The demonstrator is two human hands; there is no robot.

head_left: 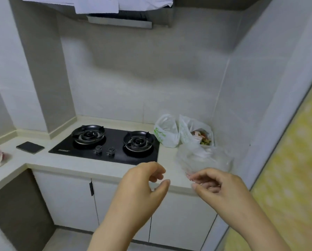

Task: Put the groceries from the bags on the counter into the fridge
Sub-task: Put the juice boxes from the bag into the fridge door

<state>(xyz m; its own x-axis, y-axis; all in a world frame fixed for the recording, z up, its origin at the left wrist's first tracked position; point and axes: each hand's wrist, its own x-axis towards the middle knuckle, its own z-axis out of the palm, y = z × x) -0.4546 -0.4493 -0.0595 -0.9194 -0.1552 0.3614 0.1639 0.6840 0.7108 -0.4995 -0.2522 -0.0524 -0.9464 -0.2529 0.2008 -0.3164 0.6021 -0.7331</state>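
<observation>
right hand [222, 187]: fingers curled, pinching the near edge of the clear bag [206, 156] (blurred), likely to draw it open | left hand [142, 185]: fingers loosely curled, holding nothing; free to assist | white bags [167, 133] beyond the right fingertips, groceries showing; wall corner close behind; counter [42, 160] edge just under the fingers; stove [106, 147] left of them
</observation>
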